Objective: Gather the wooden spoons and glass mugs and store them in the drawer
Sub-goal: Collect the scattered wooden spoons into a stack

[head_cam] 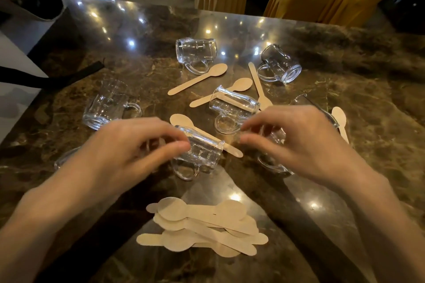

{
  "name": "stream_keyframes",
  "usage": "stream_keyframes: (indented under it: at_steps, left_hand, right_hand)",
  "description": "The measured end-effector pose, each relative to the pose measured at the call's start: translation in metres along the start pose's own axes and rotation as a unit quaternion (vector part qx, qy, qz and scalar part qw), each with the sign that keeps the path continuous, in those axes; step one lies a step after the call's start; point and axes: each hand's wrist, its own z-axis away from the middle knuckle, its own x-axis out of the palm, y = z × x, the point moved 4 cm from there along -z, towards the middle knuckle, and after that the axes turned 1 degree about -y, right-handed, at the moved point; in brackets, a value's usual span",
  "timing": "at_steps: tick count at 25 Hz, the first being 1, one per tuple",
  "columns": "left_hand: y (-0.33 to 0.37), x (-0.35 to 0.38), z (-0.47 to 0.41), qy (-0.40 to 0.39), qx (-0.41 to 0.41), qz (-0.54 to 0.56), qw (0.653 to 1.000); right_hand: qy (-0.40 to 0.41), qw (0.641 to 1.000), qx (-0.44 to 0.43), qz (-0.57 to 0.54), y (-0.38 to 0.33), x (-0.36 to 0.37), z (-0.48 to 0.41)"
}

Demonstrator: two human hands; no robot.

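1. Standing here, I can read no writing, label, brand or number on anything.
2. One glass mug point(195, 53) has faint raised marks on its side, too blurred to make out.

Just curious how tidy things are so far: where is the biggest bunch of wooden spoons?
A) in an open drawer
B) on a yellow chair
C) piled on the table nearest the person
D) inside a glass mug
C: the pile of spoons lies flat on the table, closer to the camera than the left hand and right hand.
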Motion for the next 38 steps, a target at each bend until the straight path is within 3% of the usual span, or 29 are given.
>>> stream_keyframes:
  at_steps: [8,14,18,23,29,38]
  left_hand:
    - [-0.034,-0.023,-0.079,0.009,-0.085,-0.048,0.995]
    - [-0.081,-0.016,-0.124,0.015,-0.160,-0.123,0.979]
    - [-0.101,0.000,-0.140,-0.026,-0.199,-0.165,0.966]
    - [-0.113,0.013,-0.143,-0.017,-0.215,-0.156,0.964]
    - [-0.117,0.019,-0.142,0.017,-0.215,-0.151,0.965]
    - [-0.116,0.018,-0.138,0.026,-0.235,-0.057,0.970]
  right_hand:
    - [0.010,1.000,0.009,0.024,0.031,-0.024,-0.074]
    - [-0.039,0.998,0.001,0.050,0.059,-0.005,-0.126]
    - [-0.077,0.994,0.009,0.081,0.073,0.014,-0.146]
    - [-0.126,0.988,0.018,0.093,0.082,0.031,-0.151]
    - [-0.110,0.988,0.006,0.108,0.085,0.035,-0.151]
    - [-0.110,0.988,0.017,0.109,0.086,0.036,-0.152]
